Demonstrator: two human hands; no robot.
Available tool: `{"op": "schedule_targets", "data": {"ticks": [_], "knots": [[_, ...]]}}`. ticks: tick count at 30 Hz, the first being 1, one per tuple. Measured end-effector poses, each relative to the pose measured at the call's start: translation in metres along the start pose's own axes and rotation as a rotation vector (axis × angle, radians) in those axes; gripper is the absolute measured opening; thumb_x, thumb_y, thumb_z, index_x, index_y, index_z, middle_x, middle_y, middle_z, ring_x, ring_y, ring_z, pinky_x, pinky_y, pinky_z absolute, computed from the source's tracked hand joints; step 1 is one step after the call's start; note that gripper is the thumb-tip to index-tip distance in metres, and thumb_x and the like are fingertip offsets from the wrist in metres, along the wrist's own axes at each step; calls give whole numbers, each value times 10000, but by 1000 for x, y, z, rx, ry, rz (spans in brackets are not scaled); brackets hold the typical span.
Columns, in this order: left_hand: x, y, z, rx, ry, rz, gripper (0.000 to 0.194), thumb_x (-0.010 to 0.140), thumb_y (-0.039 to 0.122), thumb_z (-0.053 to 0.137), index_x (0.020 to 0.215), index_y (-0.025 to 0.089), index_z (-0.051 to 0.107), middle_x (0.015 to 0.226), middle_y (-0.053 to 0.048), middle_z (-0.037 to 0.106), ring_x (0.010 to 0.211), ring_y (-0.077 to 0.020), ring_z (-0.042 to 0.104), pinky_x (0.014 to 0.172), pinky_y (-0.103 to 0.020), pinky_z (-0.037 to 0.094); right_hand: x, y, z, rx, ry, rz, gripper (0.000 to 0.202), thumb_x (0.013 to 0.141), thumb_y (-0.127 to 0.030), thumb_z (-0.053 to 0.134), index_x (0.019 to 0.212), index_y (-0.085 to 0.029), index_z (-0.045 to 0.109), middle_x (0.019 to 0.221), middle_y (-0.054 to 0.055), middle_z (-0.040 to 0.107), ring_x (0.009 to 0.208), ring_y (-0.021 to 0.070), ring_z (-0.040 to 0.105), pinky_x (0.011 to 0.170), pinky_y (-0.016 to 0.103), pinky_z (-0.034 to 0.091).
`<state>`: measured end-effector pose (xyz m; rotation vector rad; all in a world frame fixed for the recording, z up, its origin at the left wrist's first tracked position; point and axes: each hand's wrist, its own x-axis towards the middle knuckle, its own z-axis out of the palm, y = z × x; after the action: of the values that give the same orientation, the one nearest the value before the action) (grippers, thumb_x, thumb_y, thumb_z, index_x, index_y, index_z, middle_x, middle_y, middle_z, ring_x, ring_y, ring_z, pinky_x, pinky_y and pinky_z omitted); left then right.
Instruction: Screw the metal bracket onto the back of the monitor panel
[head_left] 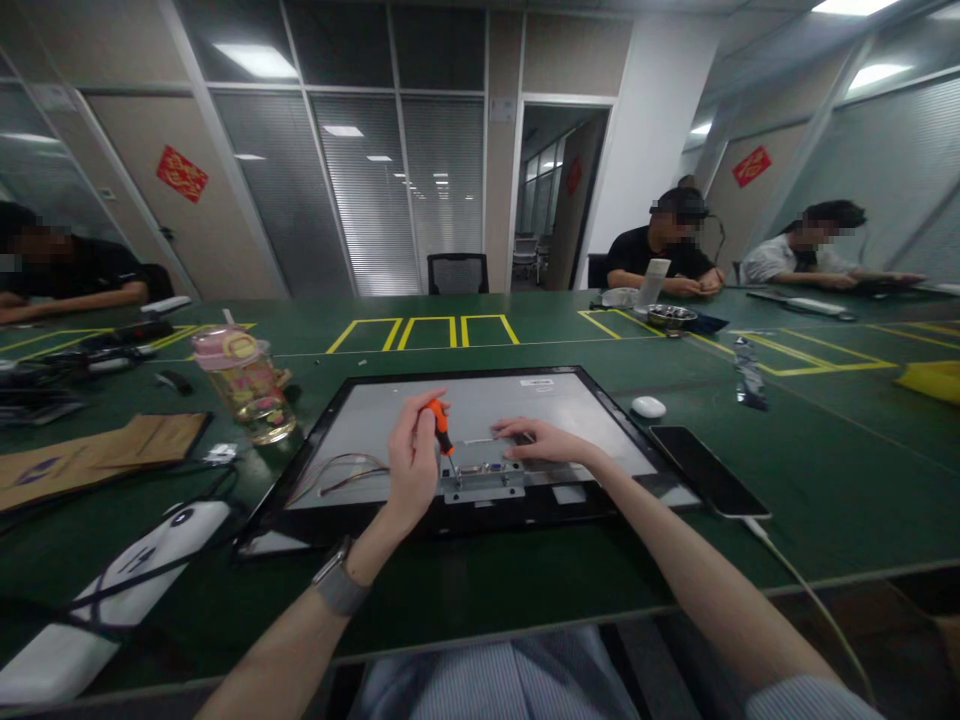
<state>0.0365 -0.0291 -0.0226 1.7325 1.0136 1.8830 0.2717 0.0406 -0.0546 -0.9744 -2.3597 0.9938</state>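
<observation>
A flat display panel (577, 420) with a black frame and a grey back lies on the green table. Near its front edge a metal bracket (484, 492) carries a row of ports. My left hand (412, 455) is closed around an orange and black screwdriver (441, 425), its shaft tilted down to the left end of the bracket. Whether the tip sits in a screw is too small to tell. My right hand (551, 443) lies with fingers stretched over the metal part behind the ports. Thin loose wires (337, 475) run across the panel's left side.
Left of the panel are a pink-lidded drink bottle (247, 385), a brown paper envelope (112, 455) and a white power strip (127, 590). To the right lie a phone (709, 470) on a cable and a white earbud case (649, 407). Several people sit across the table.
</observation>
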Motion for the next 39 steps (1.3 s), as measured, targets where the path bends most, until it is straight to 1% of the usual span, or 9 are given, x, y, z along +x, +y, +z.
{"op": "schedule_targets", "data": {"ticks": [6,11,15,17,20,23,29,34,39], "knots": [[1,1,0,-62,-35,-44,315,934,309,409,1155,189,597,984,-65,657,886,-159,618,799,-293,479,1,0,0,7,-3,30,514,761,-591,626,1143,-246,641,1363,55,499,1294,292,387,1100,455,252],[2,-2,-1,72,14,53,214,847,295,580,1026,210,661,927,-38,559,800,-131,542,763,-263,457,0,2,0,0,-5,34,494,777,-559,630,1156,-241,630,1379,60,482,1288,278,397,1103,462,242],[2,-2,-2,43,-16,66,258,915,268,452,1067,211,652,1053,-63,578,947,-156,551,858,-289,434,0,2,0,11,-4,19,496,775,-561,630,1147,-234,636,1372,68,489,1282,277,406,1096,449,262],[2,-2,-2,-1,-37,39,300,939,256,391,1119,207,626,1071,-68,606,958,-158,571,883,-303,429,1,1,-1,11,-6,19,496,773,-564,629,1143,-234,639,1369,68,492,1279,279,410,1094,446,266],[2,-2,-2,2,-27,11,270,915,271,457,1121,205,620,998,-62,610,876,-150,581,823,-289,452,0,2,-1,5,-9,31,498,774,-565,627,1153,-242,634,1373,61,488,1284,283,403,1096,453,258],[3,-3,-1,61,-5,50,216,861,275,558,1040,207,659,961,-52,574,842,-145,553,803,-279,452,1,4,0,9,-6,23,509,777,-569,623,1166,-242,628,1375,60,485,1289,282,395,1100,448,252],[3,-1,-2,-2,-37,19,291,922,265,428,1134,213,620,1056,-68,627,935,-161,593,841,-290,453,1,7,1,7,1,20,519,764,-591,625,1153,-247,634,1366,62,493,1276,279,410,1099,454,252],[4,-2,-2,60,11,79,197,835,262,589,1006,205,669,956,-50,583,840,-144,560,806,-277,456,0,2,0,11,1,26,523,764,-597,622,1157,-252,633,1369,59,490,1277,279,410,1094,455,261],[2,-2,-1,-16,-97,24,303,929,258,412,1162,225,603,1032,-66,618,925,-155,581,861,-308,445,0,4,0,0,4,40,537,765,-597,622,1169,-244,625,1373,63,484,1283,278,400,1098,453,250]]}}
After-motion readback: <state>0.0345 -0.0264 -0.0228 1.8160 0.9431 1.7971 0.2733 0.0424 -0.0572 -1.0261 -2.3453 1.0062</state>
